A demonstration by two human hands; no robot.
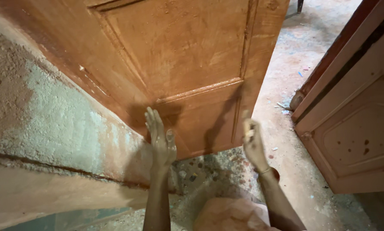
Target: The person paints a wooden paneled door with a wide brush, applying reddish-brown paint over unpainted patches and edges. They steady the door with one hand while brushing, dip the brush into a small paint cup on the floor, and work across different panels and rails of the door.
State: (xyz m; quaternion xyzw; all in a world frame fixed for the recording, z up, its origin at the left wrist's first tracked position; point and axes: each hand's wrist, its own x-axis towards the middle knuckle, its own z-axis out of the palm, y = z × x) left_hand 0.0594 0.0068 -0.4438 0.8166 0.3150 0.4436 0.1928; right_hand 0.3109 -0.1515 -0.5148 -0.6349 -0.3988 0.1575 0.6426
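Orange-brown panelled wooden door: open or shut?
Open: the orange-brown panelled wooden door stands swung aside, its free edge exposing dusty floor beyond.

- The wooden door (179,64) at the far centre is seen coated in a matt reddish-brown finish, streaked and uneven, with raised panel mouldings.
- The wall (50,115) on the left is shown as rough, grainy plaster, greenish-white and dusted with red.
- A second wooden door (354,141) on the right is finished smoother, in matt pinkish-brown, with dark spots.
- The floor (294,55) is seen as rough concrete, dusty, speckled near the threshold.
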